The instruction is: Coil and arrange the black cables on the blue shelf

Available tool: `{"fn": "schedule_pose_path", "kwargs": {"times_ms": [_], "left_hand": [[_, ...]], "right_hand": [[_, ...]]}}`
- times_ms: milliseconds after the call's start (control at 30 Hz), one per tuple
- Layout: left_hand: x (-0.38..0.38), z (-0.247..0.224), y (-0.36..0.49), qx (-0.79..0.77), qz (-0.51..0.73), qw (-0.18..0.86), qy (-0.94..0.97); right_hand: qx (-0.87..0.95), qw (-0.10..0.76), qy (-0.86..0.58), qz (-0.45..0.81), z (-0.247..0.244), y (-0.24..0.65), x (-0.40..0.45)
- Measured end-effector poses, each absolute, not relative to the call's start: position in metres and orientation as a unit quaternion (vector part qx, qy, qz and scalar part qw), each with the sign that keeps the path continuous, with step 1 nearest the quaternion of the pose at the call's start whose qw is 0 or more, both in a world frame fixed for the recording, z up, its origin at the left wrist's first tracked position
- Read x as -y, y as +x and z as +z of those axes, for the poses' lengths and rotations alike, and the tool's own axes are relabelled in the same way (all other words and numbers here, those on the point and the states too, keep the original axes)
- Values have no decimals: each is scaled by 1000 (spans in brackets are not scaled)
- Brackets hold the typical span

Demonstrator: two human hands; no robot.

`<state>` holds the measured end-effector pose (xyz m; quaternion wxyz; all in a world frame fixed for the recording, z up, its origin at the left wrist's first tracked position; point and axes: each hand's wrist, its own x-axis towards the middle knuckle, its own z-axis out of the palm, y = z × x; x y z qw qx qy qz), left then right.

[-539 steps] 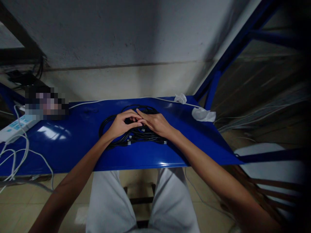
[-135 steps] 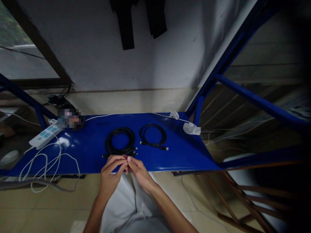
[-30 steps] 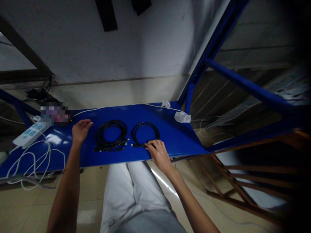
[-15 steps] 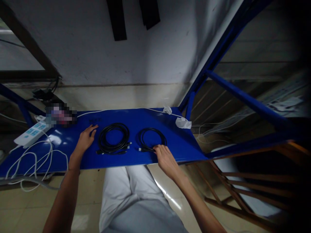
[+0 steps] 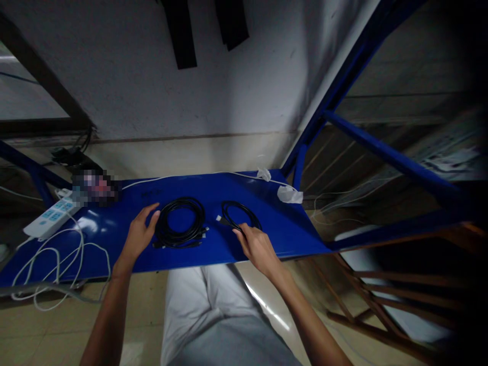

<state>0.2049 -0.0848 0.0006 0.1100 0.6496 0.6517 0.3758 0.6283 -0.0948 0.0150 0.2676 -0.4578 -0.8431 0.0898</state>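
A thick coil of black cables [image 5: 201, 216] with several plug ends lies on the blue tabletop [image 5: 224, 185]. At its left edge is my left hand [image 5: 141, 229], fingers apart and holding nothing; I cannot tell whether the fingertips touch the coil. A smaller coiled black cable [image 5: 225, 207] lies to the right. My right hand [image 5: 254, 244] pinches it near its lower side, and its plug end [image 5: 221, 219] with a light metal tip sticks out to the left. Part of this coil is hidden behind my fingers.
At the left stand a white power strip [image 5: 48, 219] and tangled white cords [image 5: 82, 244]. A white cable runs along the table's back edge, with crumpled white wrapping [image 5: 290, 194] at the right. Blue frame bars [image 5: 381, 147] and a wooden chair [image 5: 385, 310] are on the right.
My left hand has moved right to the large coil. The smaller coil has shifted in my right hand's grip, its plug end now raised and angled up to the left.
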Motion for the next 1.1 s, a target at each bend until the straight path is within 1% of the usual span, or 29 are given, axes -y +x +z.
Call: {"fn": "schedule_pose_path", "kwargs": {"times_ms": [33, 100, 300, 500, 800, 1100], "left_hand": [[90, -2, 217, -651, 394, 136, 635], [99, -8, 238, -645, 415, 157, 622], [111, -22, 256, -641, 463, 133, 598], [114, -27, 252, -648, 450, 142, 599], [115, -28, 262, -655, 451, 138, 590], [104, -30, 316, -613, 453, 210, 612]], "right_hand": [[843, 278, -454, 73, 16, 624, 94], [851, 295, -432, 47, 19, 615, 92], [880, 320, -351, 27, 35, 585, 89], [885, 340, -318, 23, 36, 576, 90], [885, 335, -322, 19, 28, 582, 91], [909, 300, -288, 28, 20, 557, 72]]}}
